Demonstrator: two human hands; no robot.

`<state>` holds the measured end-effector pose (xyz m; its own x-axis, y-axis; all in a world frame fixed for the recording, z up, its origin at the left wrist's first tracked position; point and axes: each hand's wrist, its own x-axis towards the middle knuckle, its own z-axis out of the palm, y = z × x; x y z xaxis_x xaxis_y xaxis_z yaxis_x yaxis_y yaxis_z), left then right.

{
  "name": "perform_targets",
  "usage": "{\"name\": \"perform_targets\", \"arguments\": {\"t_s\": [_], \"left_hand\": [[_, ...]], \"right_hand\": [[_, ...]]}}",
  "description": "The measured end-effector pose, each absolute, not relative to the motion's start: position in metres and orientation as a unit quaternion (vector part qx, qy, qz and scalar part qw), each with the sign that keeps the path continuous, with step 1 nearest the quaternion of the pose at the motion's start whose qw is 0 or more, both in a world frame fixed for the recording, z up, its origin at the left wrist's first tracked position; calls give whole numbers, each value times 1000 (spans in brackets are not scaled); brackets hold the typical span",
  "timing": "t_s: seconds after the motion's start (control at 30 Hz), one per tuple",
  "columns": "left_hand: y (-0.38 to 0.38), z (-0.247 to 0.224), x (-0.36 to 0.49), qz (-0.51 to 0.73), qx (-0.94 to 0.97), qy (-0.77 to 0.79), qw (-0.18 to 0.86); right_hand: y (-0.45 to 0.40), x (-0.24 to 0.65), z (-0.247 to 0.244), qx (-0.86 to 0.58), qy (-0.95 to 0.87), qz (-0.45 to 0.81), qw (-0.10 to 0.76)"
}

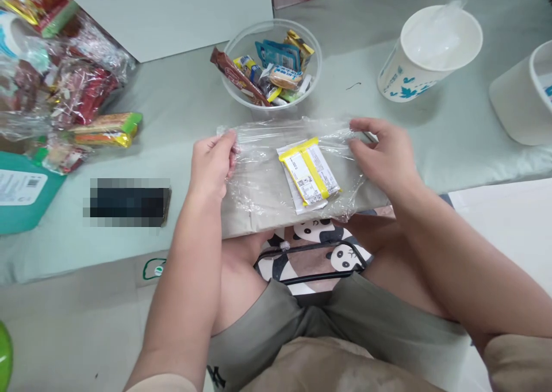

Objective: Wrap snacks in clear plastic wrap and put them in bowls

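Observation:
A clear plastic bag (259,179) is stretched between my hands over the table's near edge. Yellow-and-white snack packets (310,173) lie inside it, toward its right half. My left hand (213,162) pinches the bag's upper left corner, fingers closed. On the other side, my right hand (382,150) grips the upper right edge between thumb and fingers. Just beyond the bag stands a round clear tub (317,76) holding several wrapped snacks, with a brown wrapper (239,79) leaning over its left rim.
Wrapped snacks (81,93) are heaped at the far left above a teal package (26,191). A pixelated dark phone-like object (129,202) lies left of my arm. A paper cup (409,64) holding clear plastic and a white container (517,99) stand right.

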<state>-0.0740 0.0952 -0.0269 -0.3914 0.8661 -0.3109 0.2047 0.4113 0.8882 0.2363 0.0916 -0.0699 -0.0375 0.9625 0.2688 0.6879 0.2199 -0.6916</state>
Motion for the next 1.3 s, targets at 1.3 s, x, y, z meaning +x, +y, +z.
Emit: {"name": "perform_targets", "arguments": {"t_s": [1.3], "left_hand": [[32,-13,-76,36,807,449,382]], "right_hand": [[38,250,-18,-290,-910,283,88]]}}
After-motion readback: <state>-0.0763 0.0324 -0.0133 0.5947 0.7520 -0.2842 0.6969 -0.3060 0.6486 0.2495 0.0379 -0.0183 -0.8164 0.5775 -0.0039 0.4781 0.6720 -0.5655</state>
